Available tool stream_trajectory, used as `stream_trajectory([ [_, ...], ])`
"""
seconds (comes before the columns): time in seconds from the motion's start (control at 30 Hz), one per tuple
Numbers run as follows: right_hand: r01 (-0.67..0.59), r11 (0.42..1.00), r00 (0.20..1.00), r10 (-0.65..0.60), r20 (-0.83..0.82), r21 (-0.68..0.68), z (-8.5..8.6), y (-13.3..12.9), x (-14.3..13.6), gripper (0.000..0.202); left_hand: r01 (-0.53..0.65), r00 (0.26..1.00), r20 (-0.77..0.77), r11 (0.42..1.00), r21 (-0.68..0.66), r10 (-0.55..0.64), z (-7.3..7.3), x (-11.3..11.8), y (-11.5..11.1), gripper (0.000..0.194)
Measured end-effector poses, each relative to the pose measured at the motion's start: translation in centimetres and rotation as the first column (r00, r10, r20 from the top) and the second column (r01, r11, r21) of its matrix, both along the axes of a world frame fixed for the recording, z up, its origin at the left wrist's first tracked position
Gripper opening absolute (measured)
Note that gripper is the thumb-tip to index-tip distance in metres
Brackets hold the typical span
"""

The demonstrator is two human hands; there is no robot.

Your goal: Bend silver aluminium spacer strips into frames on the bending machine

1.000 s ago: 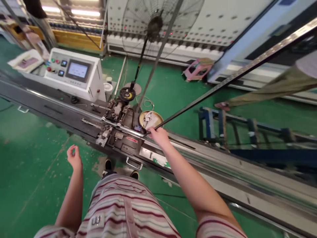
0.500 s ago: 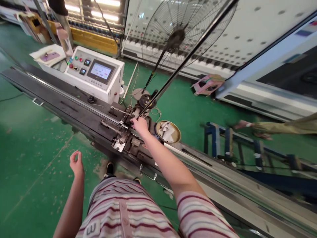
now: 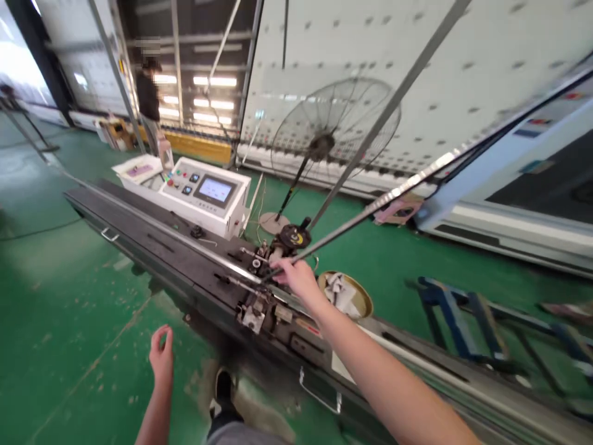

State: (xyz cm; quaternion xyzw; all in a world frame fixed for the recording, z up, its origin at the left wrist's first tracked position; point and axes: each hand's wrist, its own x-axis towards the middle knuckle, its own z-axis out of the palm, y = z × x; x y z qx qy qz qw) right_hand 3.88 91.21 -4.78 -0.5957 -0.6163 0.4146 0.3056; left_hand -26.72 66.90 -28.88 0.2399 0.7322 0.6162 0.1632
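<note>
Green painted floor (image 3: pixel 92 309) and white dotted panels (image 3: pixel 445 117) sit beyond a dark, flat machine bed (image 3: pixel 185 262) under the right hand (image 3: pixel 300 279), scuffed metal clamps (image 3: pixel 254 316) just beside it. Right hand pinches a thin, straight, shiny bar (image 3: pixel 343 227) slanting up and away from it; left hand (image 3: pixel 161 349) hangs well apart, loosely half-curled, empty. Step looks like handling the bar's end near the clamps, calling for steady fingers.

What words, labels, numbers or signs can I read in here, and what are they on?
Nothing can be read clearly.
Screen: marks too blurred to read.
White control box: characters under the screen, too small to read.
Red label on the dark machine bed: unreadable.
</note>
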Motion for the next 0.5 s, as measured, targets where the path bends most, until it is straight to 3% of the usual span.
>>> stream_trajectory([
  [0.1,0.019,0.998,0.993,-0.026,-0.117,-0.057,0.3,-7.1,3.6,0.028,-0.066,0.998,-0.011,0.996,0.062,0.066,1.2,0.1,-4.5,0.027],
  [0.17,0.037,0.996,0.988,-0.049,-0.147,-0.083,-1.5,-12.8,6.2,0.031,-0.125,0.992,-0.021,0.988,0.091,0.127,1.9,0.5,-8.1,0.026],
  [0.27,0.071,0.991,0.985,-0.087,-0.149,-0.115,-6.7,-21.6,10.7,0.038,-0.171,0.983,-0.043,0.979,0.113,0.177,3.3,1.5,-13.8,0.026],
  [0.37,0.083,0.987,0.984,-0.103,-0.143,-0.141,-13.1,-30.2,15.7,0.041,-0.153,0.977,-0.122,0.972,0.176,0.176,5.9,3.1,-19.5,0.026],
  [0.43,0.103,0.983,0.986,-0.12,-0.114,-0.149,-16.5,-35.4,19.0,0.04,-0.13,0.959,-0.219,0.965,0.227,0.18,8.8,4.3,-23.2,0.029],
  [0.5,0.047,0.981,0.996,-0.061,-0.068,-0.186,-18.1,-40.1,22.0,0.04,-0.1,0.937,-0.303,0.965,0.244,0.174,12.8,5.6,-26.6,0.037],
])
